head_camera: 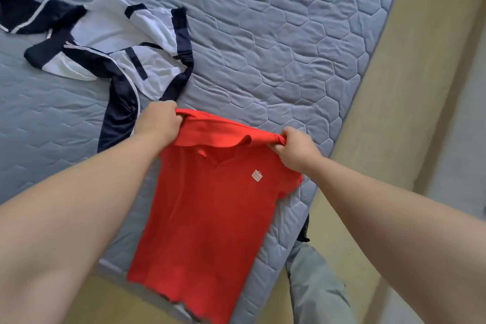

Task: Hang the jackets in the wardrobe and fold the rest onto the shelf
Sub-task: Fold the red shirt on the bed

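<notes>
Red knit polo shirt [210, 205], short-sleeved, small white square label on the chest, collar showing just under the top edge. It is held up by its two shoulder corners over the near corner of the bed [289, 34]; the body appears to hang flat and full length toward 6 o'clock, hem past the mattress edge, though whether it hangs or lies on the quilt is hard to tell. Left hand [157, 121] fisted round the shoulder at 10 o'clock of the shirt, fabric bunched inside the fingers. Right hand [294, 147] likewise closed on the opposite shoulder at 2 o'clock, cloth twisted into a small knot at the knuckles. Top edge between the hands flops over toward the wearer, a loose fold rather than a made one. Navy-and-white jacket [113, 47] lies crumpled on the grey-blue quilted cover at 10 o'clock of the left hand, sleeves sprawled, zip open, one navy sleeve running down just beside the left wrist. Wardrobe, hanger and shelf not in view. Judgement: task looks early. Jacket unhung, shirt spread out but no proper fold made, nothing visibly put away. Left to do, as far as shown: fold the shirt, shelve it, hang the jacket. Trouser leg [315, 284] in pale grey stands at 5 o'clock, beside the bed corner.
</notes>
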